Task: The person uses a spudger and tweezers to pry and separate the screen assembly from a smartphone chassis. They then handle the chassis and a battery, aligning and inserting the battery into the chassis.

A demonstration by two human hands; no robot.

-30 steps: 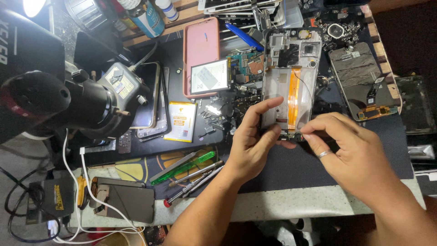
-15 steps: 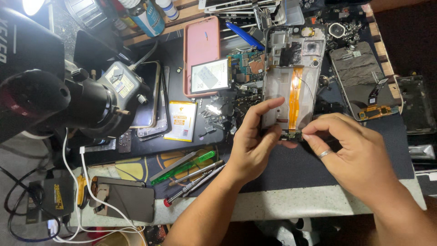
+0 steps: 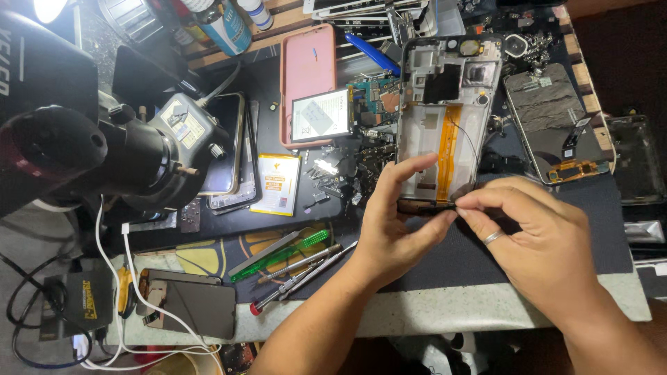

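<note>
Fingers of the right hand are pinched shut on something small and dark at the bottom edge of an opened phone frame. That frame lies on the dark mat, its long side running away from the person. Both hands meet at its near end. Left hand steadies that lower edge, thumb and forefinger closed around it. Loose screws, a pink case and a microscope sit to the left.

Phone frame lower edge hidden behind fingers; microscope cut off at left edge.
</note>
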